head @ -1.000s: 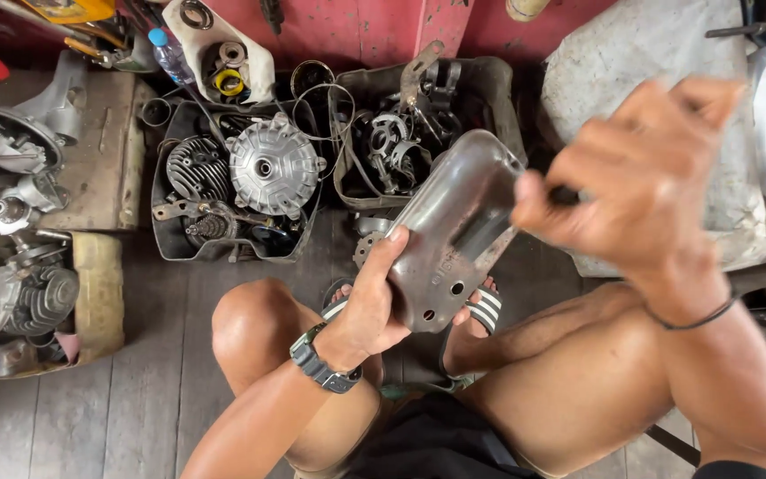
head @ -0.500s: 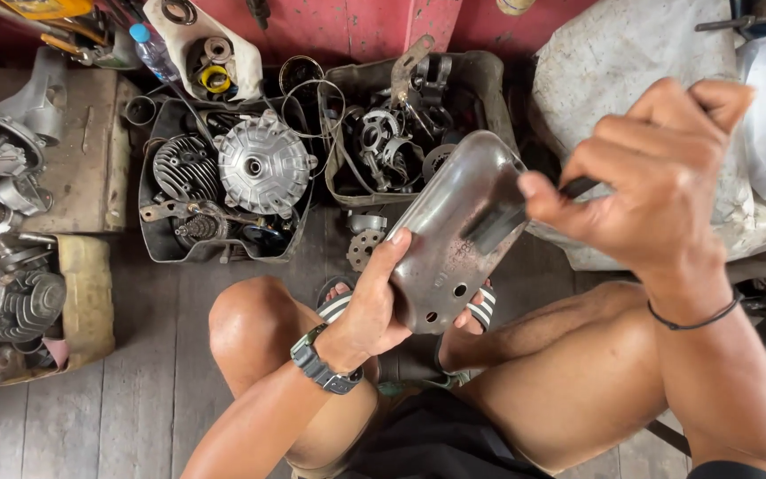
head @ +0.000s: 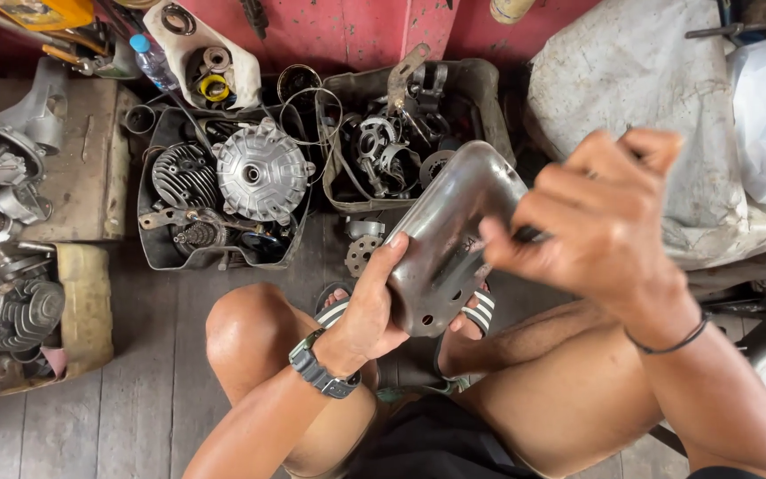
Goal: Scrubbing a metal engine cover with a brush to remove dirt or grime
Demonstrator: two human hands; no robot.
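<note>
The curved metal cover (head: 449, 239) slants, long axis rising up-right from the left hand (head: 374, 306), whose fingers grip its lower edge; the right hand (head: 600, 222), fingers pinched on a dark tool, meets its right side.

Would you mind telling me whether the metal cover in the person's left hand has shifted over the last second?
No, barely. The metal cover stays above the striped sandals, gripped by the left hand; only the camera view shifted slightly.
</note>
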